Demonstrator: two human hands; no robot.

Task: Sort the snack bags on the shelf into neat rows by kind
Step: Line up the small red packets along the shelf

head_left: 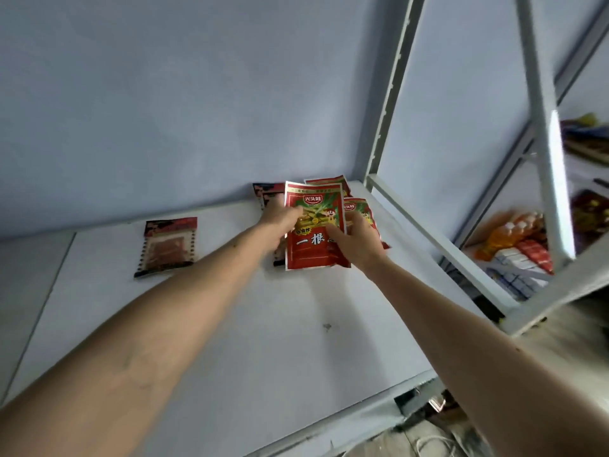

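Observation:
A red snack bag [313,245] with green and yellow print stands tilted up off the white shelf [230,324], held on both sides. My left hand [280,222] grips its left edge; my right hand [356,242] grips its right edge. Two more red bags of the same kind lie behind it, one at the back [329,182] and one to the right [361,207]. A dark bag with a clear window [168,247] lies flat to the left. Another dark bag [267,192] sits by the wall, partly hidden by my left hand.
A blue wall rises behind the shelf. White metal uprights [389,103] and a rail [438,245] frame the shelf's right end. Beyond them, lower shelves carry orange bottles [504,235] and packaged goods [524,265].

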